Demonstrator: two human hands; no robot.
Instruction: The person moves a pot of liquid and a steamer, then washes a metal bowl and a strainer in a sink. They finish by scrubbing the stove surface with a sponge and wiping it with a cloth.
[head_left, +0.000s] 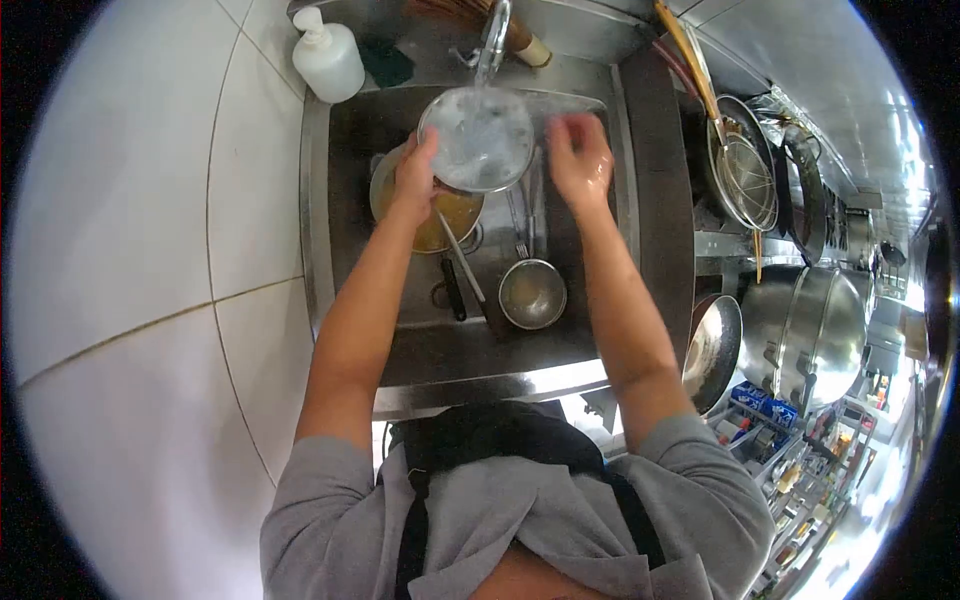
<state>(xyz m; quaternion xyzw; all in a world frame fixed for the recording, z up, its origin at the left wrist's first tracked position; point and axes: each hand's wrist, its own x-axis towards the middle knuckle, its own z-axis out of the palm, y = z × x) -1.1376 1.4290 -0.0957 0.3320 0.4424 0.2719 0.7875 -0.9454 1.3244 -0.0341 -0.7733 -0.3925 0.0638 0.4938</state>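
Observation:
My left hand [414,178] grips the left edge of a round, pale bowl [478,140], which is under the running faucet [492,45] with foamy water in it. To the right of the bowl, my right hand [579,160] is off its rim; the fingertips are smeared by motion and the skin looks wet. Below the bowl, a pot with yellowish liquid [458,213] sits in the sink [360,345], partly hidden by my left hand. A small metal ladle [532,294] and a black-handled utensil [453,290] lie nearer to me.
A white pump bottle [330,65] and a dark green scouring pad [386,62] are at the sink's back left. A bundled brush [533,50] lies behind the faucet. Strainers [745,180], a pan [714,352] and large metal bowls [820,330] stand to the right.

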